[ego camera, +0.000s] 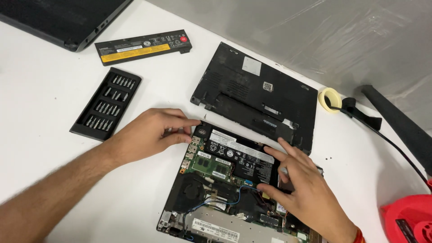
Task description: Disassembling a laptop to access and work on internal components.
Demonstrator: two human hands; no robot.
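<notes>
Already your opened laptop [225, 189] lies on the white table [45, 90] with its insides bare: the black bottom cover [256, 94] is off and rests just beyond it, and the long removable battery [143, 47] sits well apart at the top left. By the look of it the stripping is partway; the flat inner battery [238, 155], the green memory board [211, 165] and the fan [193, 189] are all in place. Your left hand [148, 132] pinches the laptop's far left corner with its fingertips, grasping no tool. Your right hand [301, 184] lies flat and released, fingers spread over the inner battery's right end. As for labels: a yellow strip and a red dot mark the removable battery, white printed stickers run along the inner battery, and a pale square sticker sits on the cover. A black tray of screwdriver bits [106, 104] lies left, a tape roll [330, 99] right.
</notes>
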